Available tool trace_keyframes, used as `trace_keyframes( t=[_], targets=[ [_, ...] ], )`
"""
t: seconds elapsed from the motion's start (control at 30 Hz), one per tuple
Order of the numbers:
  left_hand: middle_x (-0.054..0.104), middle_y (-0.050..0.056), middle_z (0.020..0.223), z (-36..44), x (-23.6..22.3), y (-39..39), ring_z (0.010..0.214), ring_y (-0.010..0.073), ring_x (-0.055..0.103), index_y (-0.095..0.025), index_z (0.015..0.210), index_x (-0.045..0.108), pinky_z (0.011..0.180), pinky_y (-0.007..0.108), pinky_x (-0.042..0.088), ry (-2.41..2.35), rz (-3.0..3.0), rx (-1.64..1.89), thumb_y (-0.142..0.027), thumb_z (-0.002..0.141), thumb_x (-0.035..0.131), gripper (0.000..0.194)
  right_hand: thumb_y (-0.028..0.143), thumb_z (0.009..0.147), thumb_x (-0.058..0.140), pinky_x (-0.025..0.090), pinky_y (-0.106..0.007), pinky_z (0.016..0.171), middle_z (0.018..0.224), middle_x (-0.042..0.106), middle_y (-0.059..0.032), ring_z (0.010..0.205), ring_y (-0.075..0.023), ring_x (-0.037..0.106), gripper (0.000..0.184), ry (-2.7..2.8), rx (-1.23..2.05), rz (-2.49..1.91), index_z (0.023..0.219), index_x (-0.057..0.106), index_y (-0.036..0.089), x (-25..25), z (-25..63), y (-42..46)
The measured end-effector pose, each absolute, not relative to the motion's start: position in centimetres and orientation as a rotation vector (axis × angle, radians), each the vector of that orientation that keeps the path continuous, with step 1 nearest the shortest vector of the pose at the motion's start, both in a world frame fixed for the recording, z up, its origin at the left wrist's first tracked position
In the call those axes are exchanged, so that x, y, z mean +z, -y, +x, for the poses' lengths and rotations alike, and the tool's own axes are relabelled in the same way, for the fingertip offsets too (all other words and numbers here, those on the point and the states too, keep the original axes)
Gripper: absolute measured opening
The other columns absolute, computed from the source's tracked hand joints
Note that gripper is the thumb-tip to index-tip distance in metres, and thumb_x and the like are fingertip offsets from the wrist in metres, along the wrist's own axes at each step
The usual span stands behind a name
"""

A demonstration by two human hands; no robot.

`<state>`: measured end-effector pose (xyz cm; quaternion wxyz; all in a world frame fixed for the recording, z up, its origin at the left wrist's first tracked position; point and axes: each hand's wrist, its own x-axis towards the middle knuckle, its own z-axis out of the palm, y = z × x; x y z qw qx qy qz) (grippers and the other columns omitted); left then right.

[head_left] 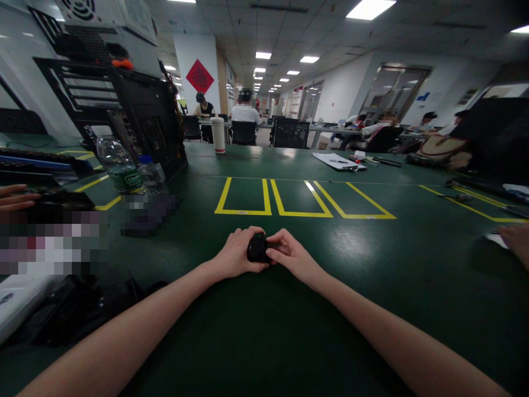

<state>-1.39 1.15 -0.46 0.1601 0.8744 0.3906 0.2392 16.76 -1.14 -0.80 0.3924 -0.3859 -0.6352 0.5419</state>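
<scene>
Between my two hands, low over the green table [264,331], is a small rounded black object [257,250] whose kind I cannot make out. My left hand [238,252] wraps around its left side, thumb below and fingers over the top. From the right, my right hand [291,255] pinches its edge with thumb and fingertips. The far side of the object is hidden. Beyond my hands, yellow tape outlines [243,212] mark the table top in a row of three.
To the left stand water bottles [118,160], a black computer case [144,121] and a dark cloth [151,215]. Further back are a white cup [217,135] and a clipboard with papers [339,161]. Other people's hands show at the left edge [16,197] and right edge [516,242].
</scene>
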Motion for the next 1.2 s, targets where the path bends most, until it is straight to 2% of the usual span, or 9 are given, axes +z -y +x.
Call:
trace_keyframes(
  t=[0.17,0.33,0.47,0.57,0.77,0.93,1.1,1.2],
  targets=[
    [0.049,0.005,0.099,-1.3,-0.3,-1.1,0.083,0.0220,0.046,-0.023,0.111,0.036,0.071,0.035,0.037,-1.098,2.493,0.689,-0.039,0.062,0.065,0.059,0.025,0.075,0.055,0.047,-0.033,0.072,0.100,0.051,-0.0036,0.088,-0.0164,0.054,0.027,1.643,1.413,-1.013,0.099,0.044,0.021,-0.4,17.0,1.0],
    [0.049,0.005,0.101,-1.4,0.1,-1.0,0.083,0.0227,0.047,-0.024,0.111,0.036,0.070,0.035,0.037,-1.092,2.481,0.646,-0.040,0.063,0.064,0.058,0.018,0.070,0.061,0.043,-0.037,0.086,0.106,0.050,-0.0017,0.101,-0.0173,0.051,0.029,1.648,1.470,-0.914,0.094,0.044,0.021,0.0,17.2,1.3],
    [0.049,0.004,0.100,-1.4,0.0,-1.0,0.083,0.0224,0.047,-0.025,0.111,0.036,0.071,0.035,0.037,-1.108,2.462,0.669,-0.038,0.061,0.066,0.060,0.025,0.075,0.056,0.047,-0.035,0.077,0.101,0.051,-0.0017,0.093,-0.0166,0.054,0.020,1.619,1.423,-0.958,0.091,0.045,0.022,-0.4,17.0,1.3],
    [0.049,0.004,0.100,-1.4,0.2,-0.9,0.084,0.0222,0.047,-0.025,0.111,0.037,0.071,0.035,0.038,-1.107,2.447,0.658,-0.038,0.061,0.066,0.059,0.027,0.075,0.055,0.048,-0.034,0.072,0.100,0.052,-0.0018,0.088,-0.0161,0.055,0.019,1.621,1.389,-0.996,0.091,0.046,0.022,-0.7,16.9,1.1],
    [0.049,0.005,0.101,-1.5,0.3,-0.8,0.084,0.0220,0.047,-0.024,0.111,0.037,0.072,0.035,0.038,-1.080,2.457,0.657,-0.038,0.063,0.065,0.057,0.026,0.075,0.055,0.047,-0.036,0.076,0.103,0.051,-0.0036,0.092,-0.0171,0.053,0.025,1.644,1.430,-1.016,0.098,0.046,0.021,-0.4,17.1,1.0],
    [0.049,0.005,0.100,-1.4,0.1,-1.0,0.083,0.0228,0.047,-0.023,0.110,0.037,0.071,0.036,0.037,-1.100,2.476,0.667,-0.039,0.061,0.065,0.058,0.020,0.068,0.063,0.043,-0.037,0.086,0.106,0.049,-0.0019,0.101,-0.0174,0.051,0.031,1.622,1.497,-0.885,0.093,0.043,0.022,-0.3,17.2,1.1],
    [0.049,0.005,0.103,-1.4,0.5,-0.8,0.085,0.0237,0.047,-0.024,0.111,0.037,0.072,0.036,0.037,-1.111,2.457,0.640,-0.039,0.062,0.065,0.058,0.025,0.074,0.057,0.047,-0.034,0.076,0.098,0.051,-0.0016,0.090,-0.0153,0.055,0.019,1.599,1.452,-0.922,0.089,0.045,0.021,-0.7,17.0,1.1],
    [0.049,0.005,0.102,-1.4,0.3,-0.8,0.084,0.0230,0.047,-0.024,0.111,0.037,0.071,0.036,0.038,-1.113,2.449,0.653,-0.039,0.061,0.066,0.059,0.023,0.074,0.056,0.047,-0.033,0.074,0.098,0.051,-0.0020,0.088,-0.0152,0.054,0.024,1.602,1.420,-0.961,0.094,0.045,0.022,-0.8,16.9,1.0]
  ],
)
